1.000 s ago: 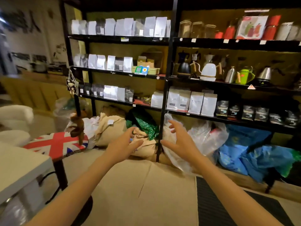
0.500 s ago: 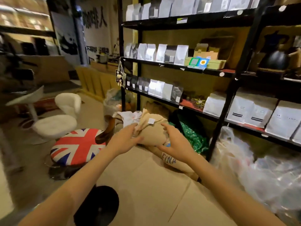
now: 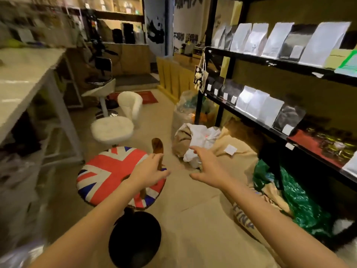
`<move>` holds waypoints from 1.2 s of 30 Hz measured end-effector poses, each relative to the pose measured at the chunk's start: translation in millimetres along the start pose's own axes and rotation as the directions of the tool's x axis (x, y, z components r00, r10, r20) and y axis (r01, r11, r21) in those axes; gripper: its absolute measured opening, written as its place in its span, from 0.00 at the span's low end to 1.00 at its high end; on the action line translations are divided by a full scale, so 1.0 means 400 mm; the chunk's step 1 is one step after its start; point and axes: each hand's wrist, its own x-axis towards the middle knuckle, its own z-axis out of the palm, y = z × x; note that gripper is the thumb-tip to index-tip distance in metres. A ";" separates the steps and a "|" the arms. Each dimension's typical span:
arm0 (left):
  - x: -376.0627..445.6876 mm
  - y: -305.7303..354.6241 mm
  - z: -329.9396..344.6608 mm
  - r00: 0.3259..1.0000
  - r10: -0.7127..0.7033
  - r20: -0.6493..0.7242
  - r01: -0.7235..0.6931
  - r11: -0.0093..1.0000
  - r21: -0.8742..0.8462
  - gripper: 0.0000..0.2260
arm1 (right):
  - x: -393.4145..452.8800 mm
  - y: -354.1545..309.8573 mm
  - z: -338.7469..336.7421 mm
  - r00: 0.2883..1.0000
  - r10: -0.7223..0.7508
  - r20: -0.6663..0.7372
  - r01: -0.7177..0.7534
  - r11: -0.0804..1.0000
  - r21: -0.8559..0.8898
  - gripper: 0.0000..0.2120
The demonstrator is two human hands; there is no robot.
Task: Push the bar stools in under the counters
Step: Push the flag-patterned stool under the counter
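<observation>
Nearest to you, the round black base (image 3: 134,239) of the flag stool (image 3: 108,173) sits on the tan floor between your forearms. Your left hand (image 3: 149,174) hangs over the right edge of that stool's Union-flag seat, fingers loose and spread, gripping nothing; whether it touches the cushion you cannot tell. The stool's small brown backrest (image 3: 158,147) pokes up just past your fingertips. Your right hand (image 3: 207,169) is out over bare floor, palm down, fingers splayed, empty, apart from the stool.

The flag stool stands clear in the aisle, out from under the white counter (image 3: 25,78) on your left.

Just beyond it, a white round stool (image 3: 112,128) also stands out in the open, beside the counter's leg. To your right, burlap sacks (image 3: 235,151) and a green bag (image 3: 297,198) are heaped at the foot of the black shelving (image 3: 251,115), its 2 visible tiers lined with white and dark pouches. Farther back, a white tub chair (image 3: 130,104), then another white stool (image 3: 100,91), blurred.
</observation>
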 end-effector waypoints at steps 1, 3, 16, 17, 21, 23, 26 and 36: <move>0.028 -0.010 0.013 0.999 -0.040 -0.011 0.041 0.999 0.010 0.28 | 0.044 0.027 0.012 0.999 -0.039 0.026 0.039 0.999 0.000 0.39; 0.080 -0.032 0.037 0.990 -0.130 -0.053 0.131 0.991 0.016 0.29 | 0.133 0.075 0.035 0.988 -0.122 0.094 0.122 0.992 0.010 0.40; 0.180 -0.140 0.149 0.832 -0.542 -0.119 0.554 0.822 0.131 0.32 | 0.535 0.141 0.264 0.548 -0.725 0.417 0.774 0.629 0.076 0.44; 0.187 -0.147 0.153 0.834 -0.541 -0.109 0.552 0.822 0.141 0.29 | 0.552 0.141 0.286 0.492 -0.756 0.432 0.816 0.573 0.073 0.44; 0.211 -0.173 0.183 0.845 -0.525 -0.103 0.534 0.840 0.099 0.29 | 0.617 0.127 0.340 0.259 -0.804 0.534 0.927 0.363 0.097 0.38; 0.215 -0.179 0.190 0.843 -0.530 -0.093 0.537 0.840 0.077 0.32 | 0.650 0.112 0.350 0.182 -0.811 0.556 0.941 0.308 0.141 0.33; 0.212 -0.178 0.189 0.842 -0.530 -0.103 0.538 0.840 0.071 0.31 | 0.678 0.090 0.360 0.079 -0.818 0.569 0.957 0.222 0.186 0.27; 0.214 -0.152 0.217 0.776 -0.593 -0.216 0.628 0.758 0.176 0.23 | 0.706 0.092 0.385 -0.093 -0.862 0.498 0.954 0.066 0.291 0.22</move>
